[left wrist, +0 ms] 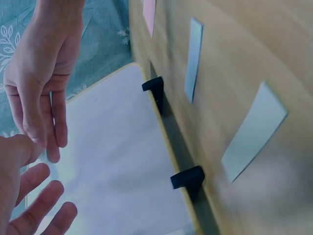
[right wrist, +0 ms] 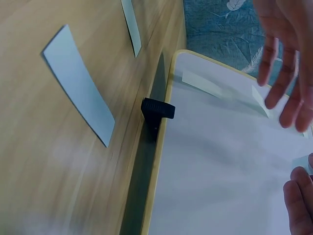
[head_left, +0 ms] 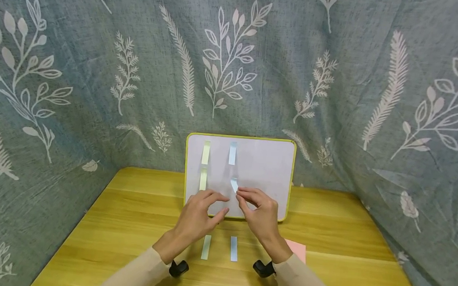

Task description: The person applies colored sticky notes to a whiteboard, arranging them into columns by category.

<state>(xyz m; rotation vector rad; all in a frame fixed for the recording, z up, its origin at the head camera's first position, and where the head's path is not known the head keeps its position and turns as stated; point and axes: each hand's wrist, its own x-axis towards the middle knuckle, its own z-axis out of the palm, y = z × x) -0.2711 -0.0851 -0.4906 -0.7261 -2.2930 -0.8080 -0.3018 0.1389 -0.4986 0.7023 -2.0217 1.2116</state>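
Right hand (head_left: 263, 210) pinches a narrow pale blue strip (head_left: 234, 184) between thumb and fingertips, holding it slantwise before the whiteboard (head_left: 265, 172), below the upper blue strip (head_left: 232, 153); whether it touches the board, I cannot tell. Left hand (head_left: 198, 210) hangs close by, thumb and fingers spread well apart, with nothing visible in its grasp.

The step in hand seems to be sticking this strip into the blue column, roughly level with the lower yellow-green strip (head_left: 204, 178). The next move probably calls for turning it upright, then pressing it flat, perhaps with help from the free fingers.

No container shows in any view. The upper yellow-green strip (head_left: 206, 152) is also on the board, while a pale green strip (head_left: 206, 247), a loose blue strip (head_left: 233, 249) and a partly hidden pink paper (head_left: 297, 250) lie on the tabletop (head_left: 326, 240).
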